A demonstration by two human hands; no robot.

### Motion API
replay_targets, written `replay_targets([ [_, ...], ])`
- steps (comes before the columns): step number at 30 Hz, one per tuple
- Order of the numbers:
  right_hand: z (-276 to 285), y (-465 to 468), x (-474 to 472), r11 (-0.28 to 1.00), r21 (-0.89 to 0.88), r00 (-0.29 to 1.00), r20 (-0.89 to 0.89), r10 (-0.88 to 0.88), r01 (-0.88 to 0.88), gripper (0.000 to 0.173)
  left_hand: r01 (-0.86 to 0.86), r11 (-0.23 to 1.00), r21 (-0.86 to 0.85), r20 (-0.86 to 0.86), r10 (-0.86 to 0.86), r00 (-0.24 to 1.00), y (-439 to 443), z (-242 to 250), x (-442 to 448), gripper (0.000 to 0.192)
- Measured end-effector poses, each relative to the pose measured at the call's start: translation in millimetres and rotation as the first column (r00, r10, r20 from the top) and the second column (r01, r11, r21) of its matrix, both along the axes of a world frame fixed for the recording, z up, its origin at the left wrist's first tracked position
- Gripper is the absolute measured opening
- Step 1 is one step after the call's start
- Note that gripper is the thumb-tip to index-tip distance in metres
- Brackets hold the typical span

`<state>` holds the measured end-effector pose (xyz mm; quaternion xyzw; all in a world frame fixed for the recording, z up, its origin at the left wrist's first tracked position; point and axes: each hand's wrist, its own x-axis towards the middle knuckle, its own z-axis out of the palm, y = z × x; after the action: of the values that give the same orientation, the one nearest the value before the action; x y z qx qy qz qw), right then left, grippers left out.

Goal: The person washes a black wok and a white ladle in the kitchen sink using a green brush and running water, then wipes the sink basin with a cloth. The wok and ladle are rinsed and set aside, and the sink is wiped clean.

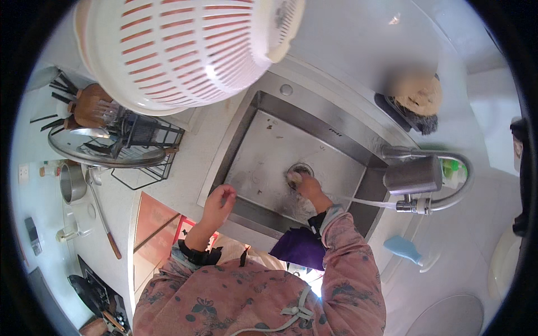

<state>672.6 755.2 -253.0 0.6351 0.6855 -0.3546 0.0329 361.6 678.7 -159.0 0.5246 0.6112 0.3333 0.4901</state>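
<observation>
Inside a stainless steel sink (273, 138), my right hand (310, 187) reaches down to the round drain (301, 169). Its fingers are at the drain opening beside something pale, and whether they grip it is unclear. From the faucet (410, 206) at the right, a stream of water (370, 202) runs sideways into the sink near my right wrist. My left hand (218, 204) hovers by the sink's near left corner, loosely curled with nothing visible in it. Small dark scraps (272, 124) lie scattered on the sink floor.
A large white slotted plastic basket (189, 50) looms at the upper left. Beside it stands a wire dish rack (143, 168) with a glass lid. A ladle (101, 210) lies on the left counter. At right are a light-blue brush-like item (402, 248) and a purple cloth (299, 248) hangs in front.
</observation>
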Motion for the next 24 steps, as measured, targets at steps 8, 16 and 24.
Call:
replay_targets([
  [8, -27.8, 157.1, -132.1, 0.706, 0.663, 0.952, 0.035, 0.305, -0.25, 0.023, -0.092, 0.994, -0.051, -0.033, 0.091, 0.995, -8.8, 1.2, -28.8, 0.008],
  [16, -99.4, 162.1, -110.9, 0.859, 0.358, 0.922, 0.261, 0.285, -0.367, 0.025, -0.079, 0.997, -0.017, -0.108, 0.077, 0.991, -12.7, 4.8, -30.9, 0.012],
  [24, -42.5, 65.0, -29.4, 0.972, 0.067, 0.937, 0.289, 0.198, -0.226, 0.021, -0.05, 0.999, 0.009, -0.023, 0.05, 0.998, -5.8, 7.2, -36.1, 0.01],
])
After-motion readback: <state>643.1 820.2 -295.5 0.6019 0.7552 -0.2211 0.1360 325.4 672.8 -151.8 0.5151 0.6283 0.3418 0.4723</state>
